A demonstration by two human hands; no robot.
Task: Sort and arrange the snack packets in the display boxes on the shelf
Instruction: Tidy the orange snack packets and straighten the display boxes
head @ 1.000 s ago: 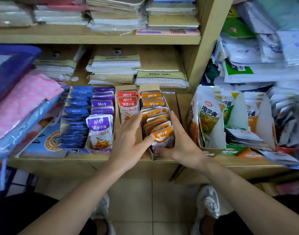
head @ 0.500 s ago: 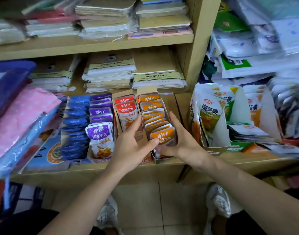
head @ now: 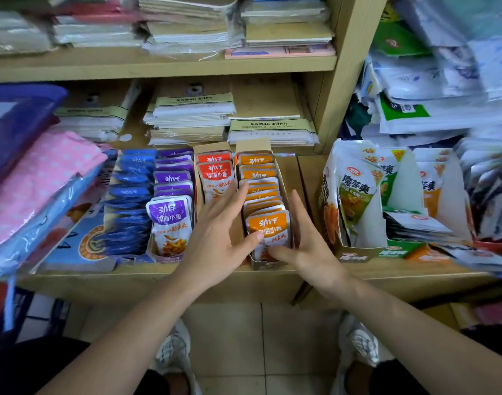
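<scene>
Orange packets [head: 268, 226] were found filed in a row in the box [head: 261, 264]. The left hand [head: 218, 232] was laid along the box's left side, fingers straight, thumb touching the front packet. The right hand [head: 305, 248] was set along its right side, fingers straight, nothing grasped. Red packets [head: 215, 173] were noted left of the box.

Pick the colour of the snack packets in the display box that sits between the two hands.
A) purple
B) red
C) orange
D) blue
C: the left hand and right hand flank the cardboard display box, and the front packet in it is orange, as is the row behind it.
</scene>
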